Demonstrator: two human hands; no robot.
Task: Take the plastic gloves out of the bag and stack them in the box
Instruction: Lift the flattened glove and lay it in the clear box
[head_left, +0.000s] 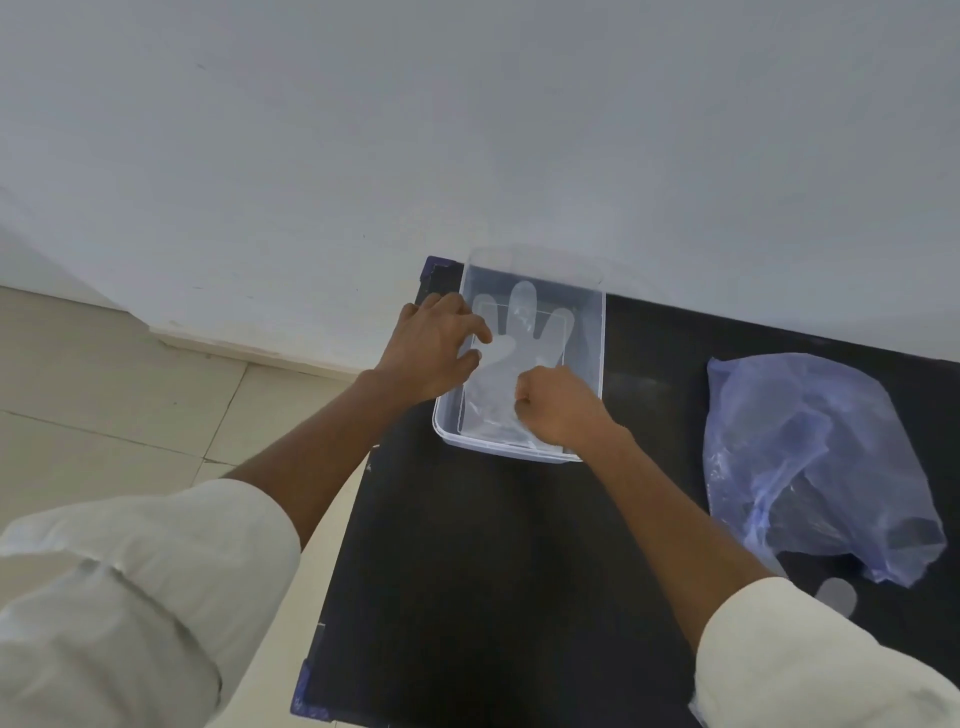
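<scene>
A: Where is the glove (519, 338) lying?

B: It is lying flat in the clear box (597, 332), fingers pointing toward the wall (467, 130). The box is sitting on the black bench (467, 545), at its far left corner.

A: And the hands?

B: The left hand (436, 348) is resting over the box's left rim, fingers spread apart, tips touching the glove's thumb side. The right hand (558, 402) is curled into a closed grip at the glove's cuff end; whether it is pinching the plastic or just pressing on it, I cannot tell.

A: So the glove is stretching away from that grip?

B: Yes, up the box, between both hands.

A: The bag (810, 457)?

B: It is lying crumpled on the bench, well apart, to the right.
</scene>
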